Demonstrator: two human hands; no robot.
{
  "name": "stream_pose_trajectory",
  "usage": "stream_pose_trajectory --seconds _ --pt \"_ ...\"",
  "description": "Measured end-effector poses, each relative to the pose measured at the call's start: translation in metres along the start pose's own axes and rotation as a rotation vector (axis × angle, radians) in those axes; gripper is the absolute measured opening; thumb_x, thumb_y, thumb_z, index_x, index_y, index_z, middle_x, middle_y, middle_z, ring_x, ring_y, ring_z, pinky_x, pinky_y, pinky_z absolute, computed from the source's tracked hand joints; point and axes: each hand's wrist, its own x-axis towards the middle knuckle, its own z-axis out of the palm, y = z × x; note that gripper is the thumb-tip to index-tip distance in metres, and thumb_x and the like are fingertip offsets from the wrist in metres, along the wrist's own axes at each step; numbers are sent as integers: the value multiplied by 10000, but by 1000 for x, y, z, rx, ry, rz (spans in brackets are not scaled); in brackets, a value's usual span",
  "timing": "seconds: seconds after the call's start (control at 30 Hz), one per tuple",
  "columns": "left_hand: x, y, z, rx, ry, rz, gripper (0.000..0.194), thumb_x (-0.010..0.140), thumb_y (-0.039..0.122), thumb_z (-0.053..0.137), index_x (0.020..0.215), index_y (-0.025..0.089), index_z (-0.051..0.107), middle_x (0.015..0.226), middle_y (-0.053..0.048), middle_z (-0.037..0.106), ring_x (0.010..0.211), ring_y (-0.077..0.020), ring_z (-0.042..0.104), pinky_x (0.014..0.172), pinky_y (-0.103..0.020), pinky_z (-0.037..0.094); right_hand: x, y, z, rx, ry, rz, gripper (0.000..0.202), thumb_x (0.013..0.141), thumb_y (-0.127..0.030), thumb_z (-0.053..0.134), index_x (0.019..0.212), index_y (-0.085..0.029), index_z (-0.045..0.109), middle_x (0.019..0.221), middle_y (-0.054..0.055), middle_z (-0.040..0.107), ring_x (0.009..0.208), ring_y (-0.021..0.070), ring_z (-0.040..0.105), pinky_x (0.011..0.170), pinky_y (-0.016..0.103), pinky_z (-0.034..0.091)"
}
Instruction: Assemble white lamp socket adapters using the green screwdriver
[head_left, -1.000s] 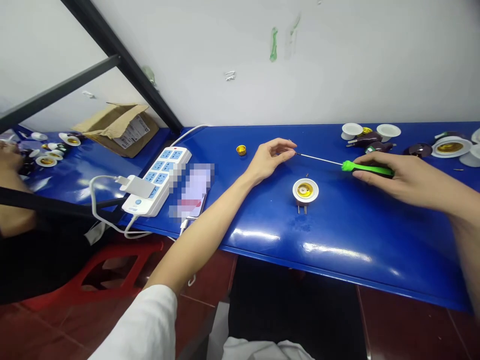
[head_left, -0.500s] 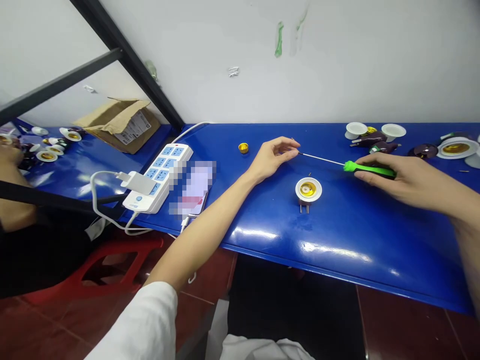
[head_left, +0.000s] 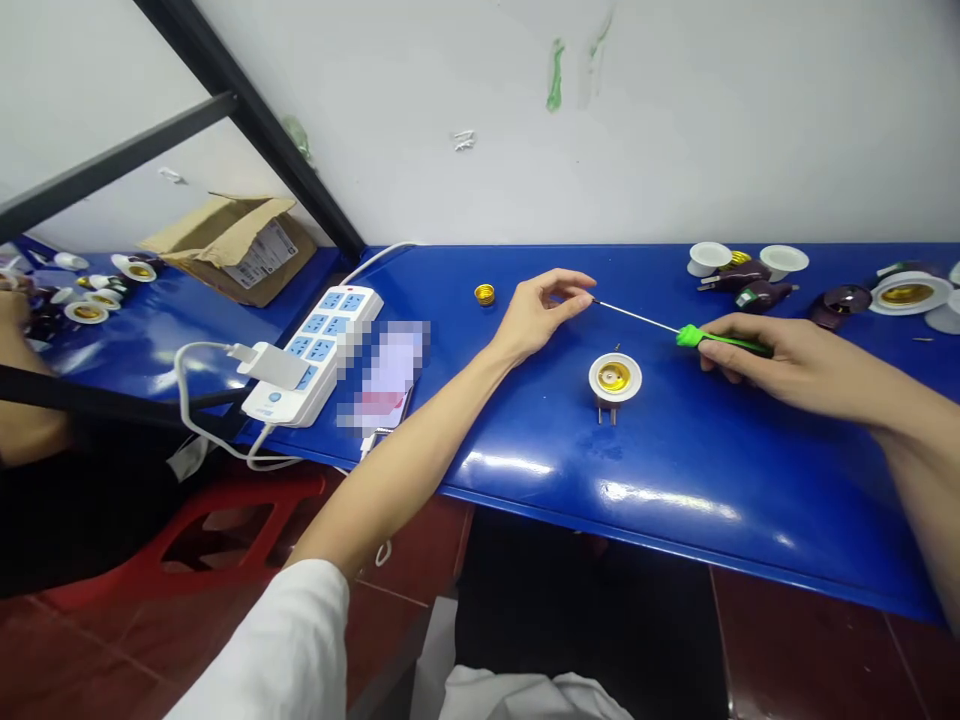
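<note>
My right hand [head_left: 780,358] is closed around the green and black handle of a screwdriver [head_left: 694,336]. Its thin shaft points left, toward the fingertips of my left hand [head_left: 541,308]. The left thumb and fingers are drawn together at the screwdriver's tip; anything small pinched there is too tiny to make out. Below the shaft, a lamp socket [head_left: 615,378] with a white rim, brass-coloured inside and two plug pins rests on the blue table. A tiny screw-like piece [head_left: 618,347] lies just behind it. A loose gold threaded sleeve [head_left: 484,295] is left of my left hand.
On the blue table [head_left: 540,400], several lamp socket parts [head_left: 784,262] lie at the back right. A white power strip [head_left: 319,345] and a phone [head_left: 390,370] are on the left. Beyond a black frame bar [head_left: 285,130] stand a cardboard box [head_left: 240,245] and another person's arm [head_left: 30,390].
My right hand and the screwdriver have shifted slightly left. The left hand stays by the tip, its fingers almost unchanged; the view has moved a little.
</note>
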Motion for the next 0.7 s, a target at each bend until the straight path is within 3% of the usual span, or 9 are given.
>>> stream_pose_trajectory --seconds 0.23,0.5,0.7 --pt "1 1 3 63 -26 37 358 916 497 812 1126 207 795 1229 -73 807 1142 -215 725 1009 -333 549 0 6 -5 -41 64 8 929 781 -1015 481 1214 -229 722 951 83 747 849 214 693 783 341 553" --pt "0 4 0 45 -66 22 447 888 536 845 1186 211 776 1218 -94 802 1129 -230 739 1025 -360 559 -1 8 -9 -43 73 11 891 789 -972 509 1234 -230 724 986 86 764 875 225 720 792 351 583" --pt "-1 22 -3 18 14 -19 547 897 588 831 1310 253 704 1276 -84 741 1099 -225 718 995 -365 562 -11 13 -28 -84 158 3 863 753 -958 550 1192 -244 757 1047 88 787 857 240 731 752 367 598"
